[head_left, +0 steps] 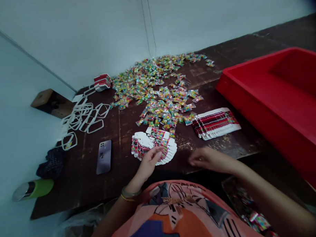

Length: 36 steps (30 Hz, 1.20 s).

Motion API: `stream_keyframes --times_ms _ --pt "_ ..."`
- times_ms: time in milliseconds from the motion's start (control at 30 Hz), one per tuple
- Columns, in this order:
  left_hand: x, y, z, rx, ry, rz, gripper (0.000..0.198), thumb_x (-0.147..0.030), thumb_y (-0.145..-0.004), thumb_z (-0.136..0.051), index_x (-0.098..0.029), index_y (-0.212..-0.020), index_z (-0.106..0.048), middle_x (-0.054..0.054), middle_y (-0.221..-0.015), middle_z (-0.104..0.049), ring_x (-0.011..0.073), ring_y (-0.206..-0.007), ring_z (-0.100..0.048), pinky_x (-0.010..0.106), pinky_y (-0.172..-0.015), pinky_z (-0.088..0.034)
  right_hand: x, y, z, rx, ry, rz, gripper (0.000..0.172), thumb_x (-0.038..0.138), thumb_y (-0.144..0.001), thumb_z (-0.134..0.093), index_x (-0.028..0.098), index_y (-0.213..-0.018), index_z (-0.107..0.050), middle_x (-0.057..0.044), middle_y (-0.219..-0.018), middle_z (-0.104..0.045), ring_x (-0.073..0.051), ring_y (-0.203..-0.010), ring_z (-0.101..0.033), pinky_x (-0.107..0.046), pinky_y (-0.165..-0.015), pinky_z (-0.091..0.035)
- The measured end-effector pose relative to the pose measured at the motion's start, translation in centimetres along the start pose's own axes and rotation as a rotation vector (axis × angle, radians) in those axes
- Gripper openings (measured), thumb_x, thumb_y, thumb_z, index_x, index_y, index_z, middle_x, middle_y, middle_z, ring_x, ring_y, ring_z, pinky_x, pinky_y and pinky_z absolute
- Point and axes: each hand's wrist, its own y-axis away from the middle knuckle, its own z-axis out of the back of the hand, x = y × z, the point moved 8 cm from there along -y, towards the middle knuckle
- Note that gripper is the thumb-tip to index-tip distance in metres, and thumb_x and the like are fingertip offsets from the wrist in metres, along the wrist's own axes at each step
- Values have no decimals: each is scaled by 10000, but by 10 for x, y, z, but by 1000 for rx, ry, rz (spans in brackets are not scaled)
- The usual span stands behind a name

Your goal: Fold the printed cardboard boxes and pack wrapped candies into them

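My left hand (150,161) is at the near side of a fanned pile of small flat cartons (169,156), white with red and multicoloured print. Its thumb and fingers are closed on a printed carton (163,151) at the top of the fan. To the right, my right hand (202,157) hovers by the table's front edge, apart from the pile. Its fingers are curled in, and whatever they hold, if anything, is hidden. Just beyond the cartons spreads a large heap of small clear packets of colourful candy (159,101).
A row of stacked cartons (216,123) lies right, beside a big red tray (276,90). On the left are a phone (104,157), white loop bands (82,116), a cardboard box (52,103), dark cloth (52,163) and a green-and-clear container (33,189). An open container of wrapped pieces (254,215) sits below the table edge.
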Motion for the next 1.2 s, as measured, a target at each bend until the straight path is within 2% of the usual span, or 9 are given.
stream_keyframes --times_ms 100,200,333,467,567,767,867,967,1200 --pt "5 -1 6 -14 1 6 364 -395 -835 -569 -142 -1092 -615 72 -963 -656 150 -793 -595 249 -689 -453 11 -94 -11 -184 384 -111 277 399 -891 -548 184 -969 -704 -121 -1025 -682 -244 -966 -586 -374 -863 -429" --pt "7 4 11 -46 -18 3 355 -393 -827 -578 -141 -1074 -620 70 -951 -664 156 -810 -606 248 -692 -452 13 -150 -22 -304 550 -271 367 422 -808 -650 118 -1012 -675 -201 -1151 -603 -346 -1116 -473 -485 -927 -346" --pt "11 7 27 -147 -16 -28 392 -397 -804 -599 -146 -1105 -608 89 -1017 -661 169 -843 -609 271 -733 -474 3 -163 -36 -277 523 -311 284 392 -801 -652 142 -933 -674 -170 -1113 -609 -329 -1078 -487 -458 -898 -347" --pt "13 -1 36 -196 -47 -77 379 -386 -787 -618 -153 -1086 -623 103 -1055 -663 200 -916 -610 304 -797 -480 -8 -167 -31 -262 482 -374 472 373 -700 -751 122 -1075 -613 -191 -1125 -599 -342 -1090 -490 -469 -917 -325" --pt "14 -7 35 -186 -59 -91 357 -372 -795 -614 -156 -1079 -627 99 -1034 -667 204 -938 -610 314 -837 -468 -10 -175 -21 -240 411 -396 478 308 -567 -845 112 -947 -631 -170 -997 -645 -341 -1017 -545 -462 -891 -361" --pt "10 -2 43 -363 236 -146 631 -345 -729 -704 -201 -1296 -466 104 -1256 -564 211 -1103 -551 316 -904 -442 24 -136 -31 -273 102 -160 147 304 -912 -512 176 -933 -581 -21 -805 -654 -154 -731 -619 -258 -679 -467" --pt "18 -3 20 -195 428 -13 488 -362 -744 -676 -142 -1168 -577 106 -1103 -658 244 -1053 -588 366 -921 -431 51 -91 -40 -405 -116 97 203 274 -930 -483 193 -1107 -543 -56 -966 -657 -166 -846 -620 -288 -750 -491" --pt "27 4 0 -84 410 110 420 -285 -680 -711 -137 -1065 -635 61 -943 -705 236 -934 -623 358 -860 -451 67 -55 -35 -533 90 203 284 234 -894 -549 241 -1178 -558 -104 -1289 -534 -250 -1170 -477 -434 -979 -378" --pt "35 28 -51 276 261 427 152 -185 -596 -665 -119 -733 -661 30 -666 -668 178 -669 -610 289 -687 -455 64 -36 -24 -306 8 233 189 343 -796 -701 193 -834 -593 -66 -1189 -578 -197 -1113 -506 -349 -939 -403"
